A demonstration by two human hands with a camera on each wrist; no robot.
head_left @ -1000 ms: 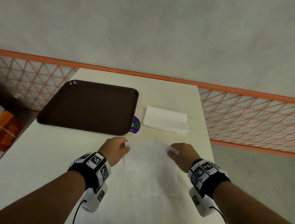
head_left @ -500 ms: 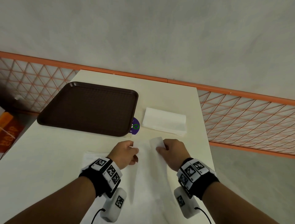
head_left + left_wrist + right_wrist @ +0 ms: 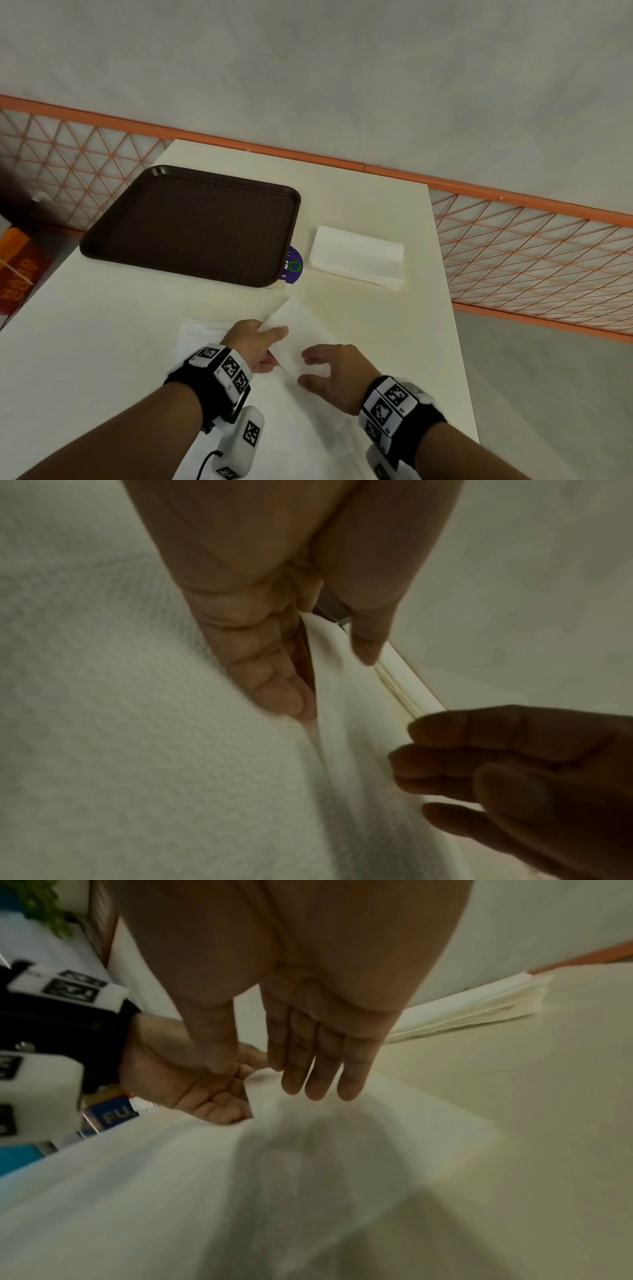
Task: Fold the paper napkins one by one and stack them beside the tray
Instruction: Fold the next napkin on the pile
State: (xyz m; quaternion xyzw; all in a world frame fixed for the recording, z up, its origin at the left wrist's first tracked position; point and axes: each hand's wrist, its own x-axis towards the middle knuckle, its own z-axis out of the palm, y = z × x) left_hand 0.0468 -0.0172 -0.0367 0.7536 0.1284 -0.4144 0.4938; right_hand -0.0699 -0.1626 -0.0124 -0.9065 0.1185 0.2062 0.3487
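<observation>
A white paper napkin (image 3: 308, 342) lies folded lengthwise on the table near the front. My left hand (image 3: 270, 337) pinches its raised edge (image 3: 342, 696) between thumb and fingers. My right hand (image 3: 308, 371) hovers just right of the left hand, fingers straight and spread, holding nothing; its fingertips (image 3: 318, 1088) are over the napkin (image 3: 342, 1150). A stack of folded napkins (image 3: 356, 262) lies right of the brown tray (image 3: 191, 222). In the right wrist view the stack (image 3: 479, 1010) shows behind the fingers.
A flat pile of unfolded napkins (image 3: 202, 334) lies under my left wrist. A purple round sticker (image 3: 294, 265) peeks out at the tray's right corner. The table's right edge (image 3: 455, 342) is close to my right hand. An orange lattice railing (image 3: 531, 253) runs behind.
Both hands brought the napkin's two far corners together towards the middle. The right hand then let go and drew back open, while the left hand keeps the pinch.
</observation>
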